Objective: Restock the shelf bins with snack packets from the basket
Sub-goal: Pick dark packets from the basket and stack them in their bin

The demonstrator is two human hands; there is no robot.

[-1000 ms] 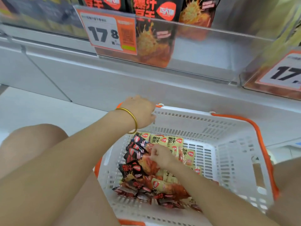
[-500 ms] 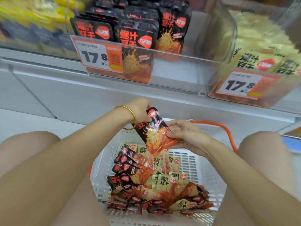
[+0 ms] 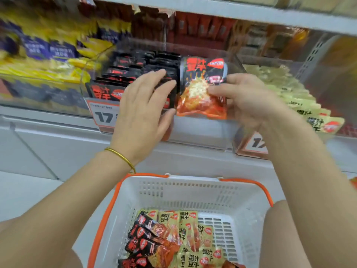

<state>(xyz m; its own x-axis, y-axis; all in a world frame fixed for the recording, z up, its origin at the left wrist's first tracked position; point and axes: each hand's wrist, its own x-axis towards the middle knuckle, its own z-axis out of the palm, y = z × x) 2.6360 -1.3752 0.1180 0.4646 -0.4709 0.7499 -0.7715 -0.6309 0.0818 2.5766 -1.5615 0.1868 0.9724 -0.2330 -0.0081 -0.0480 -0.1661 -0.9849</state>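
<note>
Black-and-orange packet [image 3: 202, 88] is pinched by the right hand [image 3: 245, 99] — best slotted upright beside the packet row [image 3: 135, 74] pressed by the flat, spread left hand [image 3: 143, 109].

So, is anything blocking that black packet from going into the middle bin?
Nothing visible does. The right hand pinches the packet at the open gap on the right side of the bin. The left hand rests straight fingers against the stacked black packets beside it, clear of that gap.
</note>
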